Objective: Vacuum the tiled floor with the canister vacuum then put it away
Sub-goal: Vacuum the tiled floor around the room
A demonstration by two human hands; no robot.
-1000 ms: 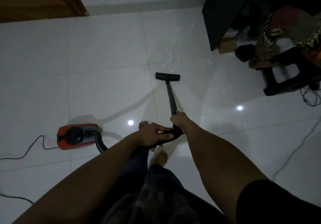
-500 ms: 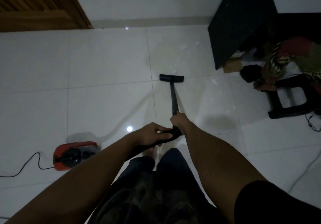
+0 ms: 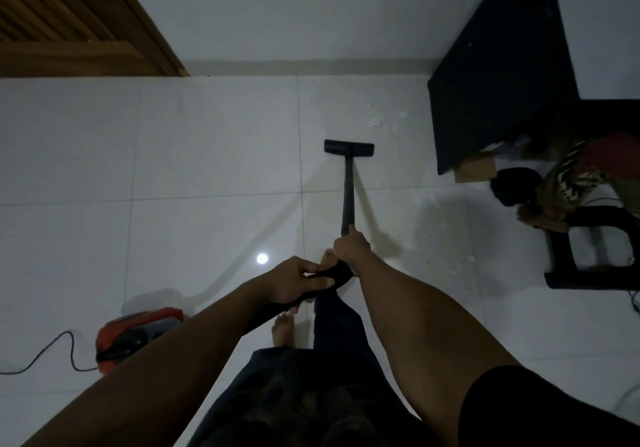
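Canister vacuum (image 3: 138, 332), red-orange body, sits on the tiled floor (image 3: 207, 155) at lower left, partly hidden behind the left forearm. Its power cord (image 3: 52, 356) trails off to the left. Black wand (image 3: 347, 193): the long axis runs almost straight away from the person toward the far wall. It slopes down from the hands to the floor nozzle (image 3: 349, 146), which lies flat on a tile with its bar crosswise to the wand. Right hand (image 3: 351, 249) is clenched around the wand's near end. Left hand (image 3: 298, 282), just behind it, has its fingers curled around the curved black handle where the hose (image 3: 266, 315) joins. White specks (image 3: 375, 121) lie beyond the nozzle, to its right. Wooden door (image 3: 69, 23) at upper left; black cabinet (image 3: 502, 82) and black stool (image 3: 588, 282) at right.
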